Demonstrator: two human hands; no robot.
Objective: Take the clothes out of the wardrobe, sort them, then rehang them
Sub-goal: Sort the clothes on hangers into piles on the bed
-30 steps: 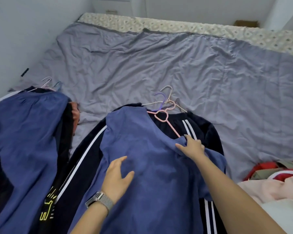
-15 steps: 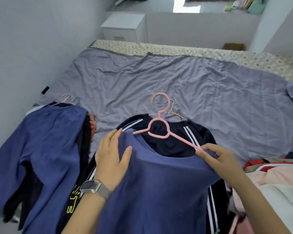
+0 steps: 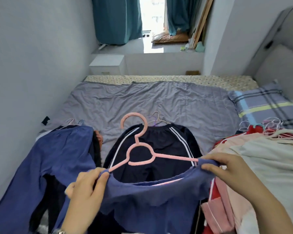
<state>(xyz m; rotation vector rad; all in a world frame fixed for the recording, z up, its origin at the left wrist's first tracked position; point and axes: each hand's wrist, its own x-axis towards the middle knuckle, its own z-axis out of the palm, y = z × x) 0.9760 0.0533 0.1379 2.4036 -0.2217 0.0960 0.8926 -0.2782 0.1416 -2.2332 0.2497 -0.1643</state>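
Both hands pinch the neckline of the blue top [image 3: 142, 205]: our left hand [image 3: 86, 188] at lower centre-left, our right hand [image 3: 225, 168] at centre-right, each over an arm of the pink hanger [image 3: 139, 146]. We should seat each shoulder seam evenly. Beyond lie the striped navy garment [image 3: 161, 142] and grey bedsheet [image 3: 159, 102].

2 bare forearms, no sleeves in view; left hand [image 3: 85, 188] and right hand [image 3: 227, 168] wear no rings or gloves; a silver metal watch [image 3: 60, 231] sits on the left wrist, mostly cut off.
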